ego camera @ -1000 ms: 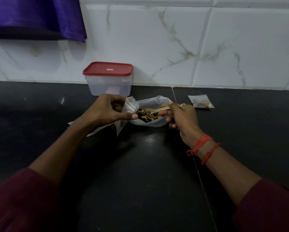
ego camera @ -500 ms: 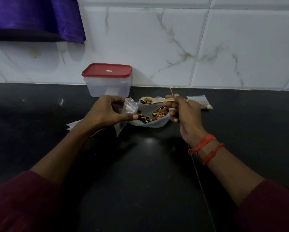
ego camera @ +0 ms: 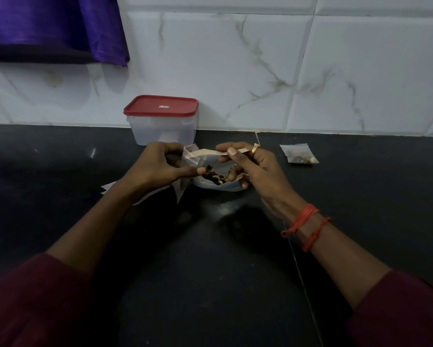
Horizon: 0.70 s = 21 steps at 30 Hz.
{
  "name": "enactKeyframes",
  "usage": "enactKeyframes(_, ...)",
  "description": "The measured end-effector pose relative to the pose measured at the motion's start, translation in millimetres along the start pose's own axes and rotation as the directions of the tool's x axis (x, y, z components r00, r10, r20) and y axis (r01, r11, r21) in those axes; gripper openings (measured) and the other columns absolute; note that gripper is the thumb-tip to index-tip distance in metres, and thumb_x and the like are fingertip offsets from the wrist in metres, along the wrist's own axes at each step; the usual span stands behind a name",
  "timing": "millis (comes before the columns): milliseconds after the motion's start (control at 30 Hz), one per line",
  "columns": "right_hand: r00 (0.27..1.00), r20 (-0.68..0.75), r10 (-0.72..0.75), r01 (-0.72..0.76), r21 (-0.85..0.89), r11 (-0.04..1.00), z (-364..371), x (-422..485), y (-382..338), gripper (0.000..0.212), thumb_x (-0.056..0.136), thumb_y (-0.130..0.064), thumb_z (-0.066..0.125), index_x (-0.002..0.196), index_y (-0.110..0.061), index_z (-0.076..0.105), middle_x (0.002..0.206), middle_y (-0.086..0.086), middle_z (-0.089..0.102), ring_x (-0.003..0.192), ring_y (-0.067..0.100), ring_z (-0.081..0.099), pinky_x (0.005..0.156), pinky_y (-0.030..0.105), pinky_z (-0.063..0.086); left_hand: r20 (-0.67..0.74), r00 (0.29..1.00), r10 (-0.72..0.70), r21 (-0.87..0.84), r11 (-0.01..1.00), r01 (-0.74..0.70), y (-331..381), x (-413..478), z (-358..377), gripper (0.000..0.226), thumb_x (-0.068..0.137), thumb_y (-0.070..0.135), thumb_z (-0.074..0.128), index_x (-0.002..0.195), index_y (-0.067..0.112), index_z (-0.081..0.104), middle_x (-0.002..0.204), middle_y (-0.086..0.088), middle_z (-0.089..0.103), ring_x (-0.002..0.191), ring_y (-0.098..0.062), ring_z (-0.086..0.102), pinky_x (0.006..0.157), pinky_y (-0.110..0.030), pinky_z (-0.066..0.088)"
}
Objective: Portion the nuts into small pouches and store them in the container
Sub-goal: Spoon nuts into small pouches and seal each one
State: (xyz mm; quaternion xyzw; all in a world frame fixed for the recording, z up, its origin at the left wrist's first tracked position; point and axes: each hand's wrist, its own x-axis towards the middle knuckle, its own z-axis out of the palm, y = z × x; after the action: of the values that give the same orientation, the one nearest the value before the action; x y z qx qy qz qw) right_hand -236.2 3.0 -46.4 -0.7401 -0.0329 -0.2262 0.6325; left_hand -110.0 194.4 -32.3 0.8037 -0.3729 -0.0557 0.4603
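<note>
My left hand [ego camera: 157, 164] pinches a small clear pouch [ego camera: 188, 159] by its mouth and holds it up beside a shallow bowl [ego camera: 220, 186] of dark and tan nuts [ego camera: 214, 177]. My right hand [ego camera: 250, 166] grips a pale wooden spoon [ego camera: 205, 152] by the handle. The spoon's bowl end points left and reaches the pouch's mouth. Whether nuts lie on the spoon is hidden. A filled small pouch [ego camera: 299, 154] lies flat on the counter to the right. A clear container [ego camera: 161, 121] with a red lid on stands against the wall behind my hands.
The black counter [ego camera: 210, 246] runs wide to both sides and toward me. Flat clear pouches [ego camera: 107, 189] lie under my left wrist. White marbled tiles rise behind, and a purple cloth [ego camera: 60, 26] hangs at the upper left.
My right hand lifted the spoon with nuts out of the bowl and swung it left to the mouth of the pouch. The left hand kept holding the pouch.
</note>
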Motion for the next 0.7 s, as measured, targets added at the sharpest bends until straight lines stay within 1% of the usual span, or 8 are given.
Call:
enactKeyframes(133,0.998,-0.067,0.009,0.000,0.139,0.990,-0.2,0.7,0.9,0.022,0.103,-0.024,0.054,0.107,-0.029,0.074,0.098,0.000,0.075,0.061,0.008,0.061,0.047,0.016,0.041,0.000,1.000,-0.009,-0.045,0.999,0.009,-3.1,0.3,-0.1,0.072,0.058,0.053,0.080,0.120,0.019,0.068,0.105,0.006,0.074,0.096,-0.005,0.070,0.083,-0.029,0.058)
enactKeyframes(267,0.960,-0.273,0.054,0.002,0.199,0.980,-4.2,4.9,2.9,0.022,0.103,-0.031,0.053,0.107,-0.025,0.075,0.092,0.001,0.076,0.054,0.007,0.059,0.044,0.015,0.041,-0.036,0.999,-0.023,-0.087,0.996,0.020,-4.4,0.2,-0.3,0.062,0.060,0.048,0.082,0.115,0.024,0.069,0.102,0.007,0.075,0.096,-0.006,0.070,0.081,-0.030,0.059)
enactKeyframes(333,0.920,-0.391,0.042,-0.004,0.100,0.995,-10.5,5.8,5.1,0.024,0.103,-0.033,0.053,0.106,-0.022,0.074,0.087,-0.002,0.076,0.050,0.005,0.059,0.044,0.013,0.041,-0.061,0.998,-0.033,-0.130,0.991,0.025,-4.4,0.4,-0.6,0.056,0.058,0.048,0.082,0.109,0.029,0.069,0.097,0.009,0.076,0.092,-0.007,0.071,0.074,-0.029,0.061)
enactKeyframes(400,0.899,-0.437,-0.023,-0.019,-0.091,0.996,-17.0,4.3,9.1,0.026,0.103,-0.034,0.053,0.105,-0.019,0.074,0.080,-0.007,0.075,0.048,0.004,0.058,0.048,0.012,0.042,-0.068,0.997,-0.033,-0.144,0.989,0.023,-4.0,0.3,-0.9,0.057,0.056,0.049,0.082,0.108,0.030,0.068,0.096,0.011,0.075,0.092,-0.006,0.071,0.073,-0.026,0.060)
enactKeyframes(467,0.914,-0.398,-0.076,-0.035,-0.265,0.964,-19.7,1.3,12.6,0.025,0.103,-0.033,0.054,0.104,-0.021,0.075,0.077,-0.009,0.074,0.048,0.003,0.059,0.054,0.013,0.046,-0.055,0.998,-0.019,-0.116,0.993,0.012,-4.7,0.4,-0.9,0.059,0.058,0.047,0.083,0.112,0.029,0.068,0.098,0.010,0.075,0.094,-0.004,0.070,0.078,-0.024,0.058)
enactKeyframes(567,0.948,-0.310,-0.070,-0.051,-0.363,0.930,-15.8,-0.7,14.1,0.024,0.102,-0.036,0.055,0.109,-0.024,0.074,0.084,-0.008,0.075,0.050,0.002,0.062,0.057,0.018,0.052,-0.030,0.999,-0.019,-0.090,0.996,0.016,-6.6,1.7,-0.4,0.065,0.060,0.045,0.082,0.120,0.025,0.066,0.104,0.010,0.073,0.097,-0.005,0.069,0.081,-0.023,0.056)
enactKeyframes(633,0.967,-0.248,-0.060,-0.052,-0.421,0.905,-11.0,-0.4,13.2,0.027,0.101,-0.040,0.054,0.114,-0.025,0.073,0.090,-0.007,0.075,0.054,0.005,0.064,0.059,0.025,0.055,-0.005,1.000,-0.024,-0.087,0.996,0.023,-6.3,2.0,0.0,0.068,0.060,0.049,0.080,0.121,0.025,0.065,0.104,0.012,0.071,0.098,-0.004,0.069,0.079,-0.021,0.055)
enactKeyframes(700,0.984,-0.171,-0.040,-0.059,-0.536,0.842,-8.5,-0.6,12.7,0.031,0.101,-0.046,0.052,0.119,-0.030,0.071,0.097,-0.006,0.075,0.066,0.009,0.067,0.069,0.038,0.059,0.026,0.999,-0.025,-0.096,0.995,0.027,-5.0,1.6,-0.5,0.067,0.056,0.054,0.079,0.117,0.030,0.064,0.102,0.015,0.071,0.097,0.000,0.068,0.076,-0.017,0.054)
